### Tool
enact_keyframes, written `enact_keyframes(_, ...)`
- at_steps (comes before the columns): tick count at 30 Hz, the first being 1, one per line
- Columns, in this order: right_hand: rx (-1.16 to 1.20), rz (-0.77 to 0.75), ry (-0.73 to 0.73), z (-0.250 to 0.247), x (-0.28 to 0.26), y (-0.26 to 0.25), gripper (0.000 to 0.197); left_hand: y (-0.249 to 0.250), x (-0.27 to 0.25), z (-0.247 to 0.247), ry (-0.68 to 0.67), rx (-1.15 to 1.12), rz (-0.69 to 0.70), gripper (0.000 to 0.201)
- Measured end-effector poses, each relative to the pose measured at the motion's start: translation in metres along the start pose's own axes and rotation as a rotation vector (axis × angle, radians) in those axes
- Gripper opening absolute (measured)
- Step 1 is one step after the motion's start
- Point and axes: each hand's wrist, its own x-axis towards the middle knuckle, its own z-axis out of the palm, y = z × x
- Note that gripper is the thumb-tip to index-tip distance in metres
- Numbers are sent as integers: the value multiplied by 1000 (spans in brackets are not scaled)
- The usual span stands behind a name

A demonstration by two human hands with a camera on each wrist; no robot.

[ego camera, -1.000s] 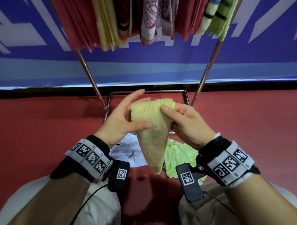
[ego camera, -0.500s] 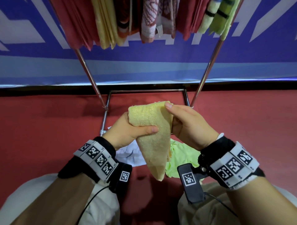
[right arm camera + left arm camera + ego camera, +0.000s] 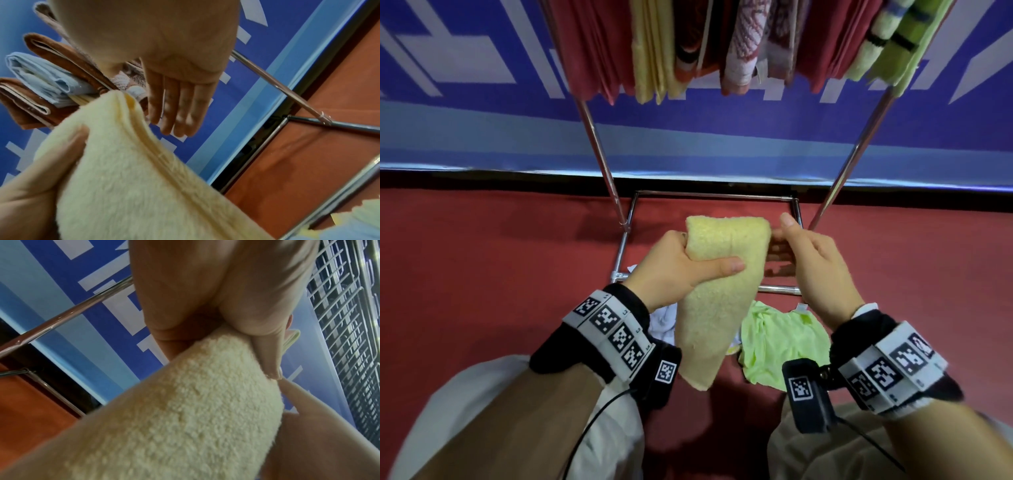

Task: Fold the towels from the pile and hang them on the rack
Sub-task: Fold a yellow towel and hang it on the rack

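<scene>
One folded yellow towel (image 3: 722,308) clamped in the left hand (image 3: 671,267) below the rack (image 3: 599,144); right hand (image 3: 818,270) straight-fingered, empty; next, seemingly, a lift to the rail.

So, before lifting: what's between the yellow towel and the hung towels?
Nothing, head view: from yellow towel to hung towels only rack base, floor and wall show behind.

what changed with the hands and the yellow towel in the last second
The left hand closed round the folded yellow towel and now grips it alone. The right hand, which pinched its top right corner, let go and hovers, fingers straight, beside that edge. The green towel on the floor and the towels on the rack stayed put.
</scene>
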Motion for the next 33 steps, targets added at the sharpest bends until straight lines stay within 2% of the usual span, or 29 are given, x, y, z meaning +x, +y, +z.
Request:
enact_keyframes(3,135,85,-259,10,-3,11,54,5,-3,-3,34,-100,20,18)
enact_keyframes(5,95,76,-360,17,-5,15,46,8,-4,-5,44,-166,35,18)
enact_keyframes(9,-37,95,-431,23,-9,19,47,12,-7,-9,54,-232,51,31)
enact_keyframes(13,-150,134,-471,24,-9,26,41,15,-6,-11,91,-313,46,33)
enact_keyframes(16,-142,182,-523,23,-10,30,43,16,-4,-13,141,-383,12,35)
enact_keyframes(19,-117,194,-575,24,-13,31,24,16,-1,-16,193,-393,-12,29)
enact_keyframes(20,-99,197,-579,24,-14,31,20,15,1,-16,214,-398,-30,30)
enact_keyframes(23,-4,186,-553,23,-15,29,28,13,3,-19,203,-482,-99,44)
enact_keyframes(27,158,162,-443,20,-11,24,63,9,5,-19,20,-628,-93,72)
enact_keyframes(28,214,160,-413,18,-10,22,65,8,5,-17,-26,-644,-88,74)
enact_keyframes(31,374,147,-341,17,-6,14,47,3,2,-7,-92,-629,-137,71)
enact_keyframes(33,440,155,-290,17,-5,7,30,-1,-2,-1,-97,-593,-158,48)
